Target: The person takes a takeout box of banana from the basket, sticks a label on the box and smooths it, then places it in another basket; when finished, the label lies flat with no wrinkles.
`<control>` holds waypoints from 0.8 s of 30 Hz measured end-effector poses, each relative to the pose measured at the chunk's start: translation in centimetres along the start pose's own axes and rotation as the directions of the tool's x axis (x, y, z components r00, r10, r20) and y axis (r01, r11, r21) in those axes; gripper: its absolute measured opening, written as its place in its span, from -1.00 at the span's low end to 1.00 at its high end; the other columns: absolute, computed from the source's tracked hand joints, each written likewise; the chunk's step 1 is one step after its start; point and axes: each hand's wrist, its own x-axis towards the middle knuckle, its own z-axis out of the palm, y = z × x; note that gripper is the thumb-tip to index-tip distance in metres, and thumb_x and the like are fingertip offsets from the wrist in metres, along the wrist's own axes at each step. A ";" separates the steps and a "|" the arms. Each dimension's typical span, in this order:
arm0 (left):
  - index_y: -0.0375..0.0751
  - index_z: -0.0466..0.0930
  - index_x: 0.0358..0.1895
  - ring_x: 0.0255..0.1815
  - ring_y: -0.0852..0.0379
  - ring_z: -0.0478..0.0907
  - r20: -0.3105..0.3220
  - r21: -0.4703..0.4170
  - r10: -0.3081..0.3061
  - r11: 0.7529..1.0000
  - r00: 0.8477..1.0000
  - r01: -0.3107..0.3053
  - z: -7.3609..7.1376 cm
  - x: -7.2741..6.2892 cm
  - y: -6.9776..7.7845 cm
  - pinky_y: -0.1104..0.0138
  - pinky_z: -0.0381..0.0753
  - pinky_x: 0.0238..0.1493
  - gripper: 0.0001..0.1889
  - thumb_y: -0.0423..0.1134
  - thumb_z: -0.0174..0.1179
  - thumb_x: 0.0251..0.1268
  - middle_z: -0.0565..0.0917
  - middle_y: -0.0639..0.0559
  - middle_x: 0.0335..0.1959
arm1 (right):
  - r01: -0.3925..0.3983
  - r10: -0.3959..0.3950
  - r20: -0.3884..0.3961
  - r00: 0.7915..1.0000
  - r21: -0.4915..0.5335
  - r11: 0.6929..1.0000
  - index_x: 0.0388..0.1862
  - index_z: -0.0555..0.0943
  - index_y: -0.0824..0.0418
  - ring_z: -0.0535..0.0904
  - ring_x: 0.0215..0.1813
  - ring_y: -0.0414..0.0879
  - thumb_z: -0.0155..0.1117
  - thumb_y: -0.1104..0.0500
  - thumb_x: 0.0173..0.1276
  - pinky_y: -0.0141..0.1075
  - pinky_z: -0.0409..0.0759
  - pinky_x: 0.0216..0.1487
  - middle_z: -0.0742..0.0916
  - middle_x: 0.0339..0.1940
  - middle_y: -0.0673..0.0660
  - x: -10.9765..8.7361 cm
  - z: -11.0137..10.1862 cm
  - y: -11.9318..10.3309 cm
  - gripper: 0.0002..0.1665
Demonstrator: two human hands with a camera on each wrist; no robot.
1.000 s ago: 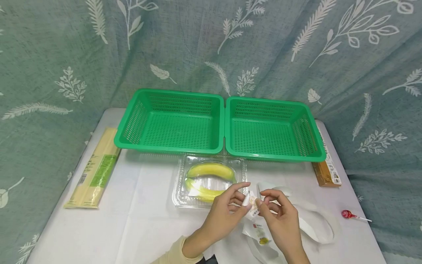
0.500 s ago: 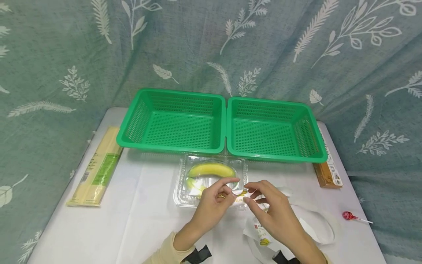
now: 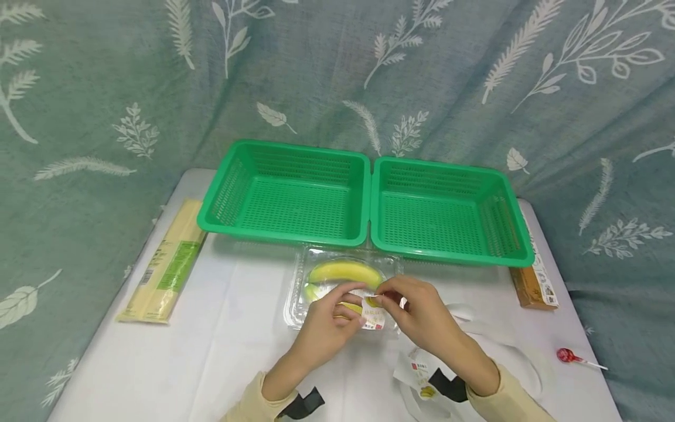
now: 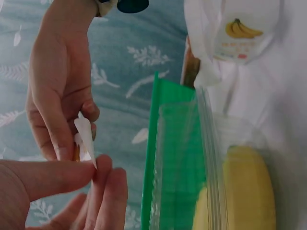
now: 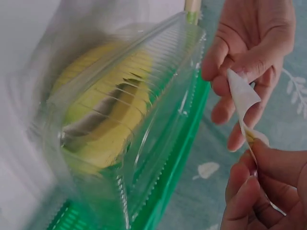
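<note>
Both hands hold a small white label (image 3: 373, 319) printed with yellow bananas, above the near part of a clear plastic clamshell box (image 3: 291, 302). My left hand (image 3: 321, 331) pinches one edge between thumb and finger. My right hand (image 3: 422, 310) pinches the opposite edge. The label (image 5: 243, 98) looks bent between the hands in the right wrist view. Inside the closed box lie yellow bananas (image 3: 343, 271), partly hidden by the hands. A white strip with another banana label (image 3: 422, 375) lies on the table below my right forearm.
Two green baskets (image 3: 300, 205) stand side by side behind the box. A pack resembling dry noodles (image 3: 163, 269) lies at the left. A brown-and-white box (image 3: 532, 290) and a red lollipop (image 3: 565, 355) are at the right. Curtain fabric surrounds the table.
Both hands have moved left with the label, from beside the clamshell box to above it. The label has turned so that its printed side faces the head camera.
</note>
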 end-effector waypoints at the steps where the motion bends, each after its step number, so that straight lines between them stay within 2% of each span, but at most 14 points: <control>1: -0.09 0.51 0.29 -0.24 0.11 0.76 -0.021 0.005 -0.011 1.000 1.000 0.011 -0.1 0.0 -0.1 0.43 0.74 -0.13 -0.43 -0.52 0.30 0.20 0.70 -0.15 -0.09 | -0.009 0.010 0.009 1.000 -0.004 1.000 -0.28 0.71 0.12 0.51 -0.39 -0.36 0.41 0.32 0.30 -0.51 0.50 -0.47 0.72 -0.40 -0.07 0.3 0.2 0.0 -0.89; 6: -0.03 0.56 0.23 -0.29 0.11 0.77 -0.139 0.032 -0.063 0.997 0.988 0.069 -0.8 0.7 -0.1 0.42 0.74 -0.22 -0.43 -0.54 0.32 0.15 0.69 -0.09 -0.21 | -0.036 0.036 0.050 0.998 0.008 0.999 -0.25 0.72 0.15 0.57 -0.35 -0.27 0.41 0.35 0.27 -0.46 0.56 -0.38 0.73 -0.40 -0.02 2.2 1.0 0.5 -0.87; 10: -0.06 0.57 0.21 -0.28 0.09 0.76 -0.195 0.107 -0.037 0.992 0.980 0.059 -1.4 1.9 -0.3 0.36 0.76 -0.23 -0.44 -0.53 0.36 0.11 0.71 -0.08 -0.25 | -0.063 0.059 0.078 0.995 0.049 0.997 -0.24 0.72 0.18 0.62 -0.35 -0.22 0.40 0.31 0.30 -0.43 0.56 -0.35 0.76 -0.39 0.02 4.0 1.9 1.7 -0.92; 13: -0.12 0.56 0.23 -0.26 0.07 0.74 -0.193 0.173 -0.020 0.983 0.981 0.054 -1.8 2.8 -0.7 0.34 0.77 -0.21 -0.42 -0.52 0.38 0.08 0.72 -0.10 -0.24 | -0.110 0.103 0.108 0.989 0.067 0.992 -0.25 0.72 0.20 0.62 -0.35 -0.21 0.41 0.24 0.32 -0.44 0.55 -0.36 0.78 -0.39 0.05 5.0 2.6 2.8 -0.95; 16: -0.17 0.53 0.25 -0.26 0.08 0.72 -0.171 0.199 -0.029 0.978 0.985 0.063 -1.9 3.4 -1.0 0.36 0.76 -0.20 -0.39 -0.52 0.39 0.06 0.71 -0.12 -0.21 | -0.153 0.143 0.136 0.980 0.070 0.986 -0.26 0.72 0.20 0.62 -0.35 -0.21 0.41 0.21 0.33 -0.44 0.56 -0.35 0.78 -0.38 0.06 5.4 3.1 3.7 -0.93; 19: -0.17 0.53 0.26 -0.24 0.08 0.70 -0.158 0.206 -0.039 0.976 0.987 0.072 -1.9 3.6 -1.2 0.38 0.76 -0.22 -0.35 -0.54 0.41 0.01 0.70 -0.12 -0.20 | -0.173 0.160 0.161 0.974 0.069 0.983 -0.26 0.73 0.19 0.60 -0.36 -0.21 0.41 0.20 0.33 -0.42 0.57 -0.33 0.77 -0.38 0.06 5.5 3.5 4.2 -0.93; 24: -0.17 0.51 0.29 -0.23 0.07 0.67 -0.152 0.253 -0.015 0.966 0.988 0.054 -1.7 3.5 -1.0 0.45 0.72 -0.27 -0.30 -0.55 0.43 -0.02 0.63 -0.13 -0.15 | -0.173 0.158 0.199 0.967 0.059 0.983 -0.27 0.73 0.19 0.57 -0.39 -0.23 0.40 0.21 0.34 -0.43 0.56 -0.35 0.77 -0.40 0.06 5.7 3.8 4.5 -0.94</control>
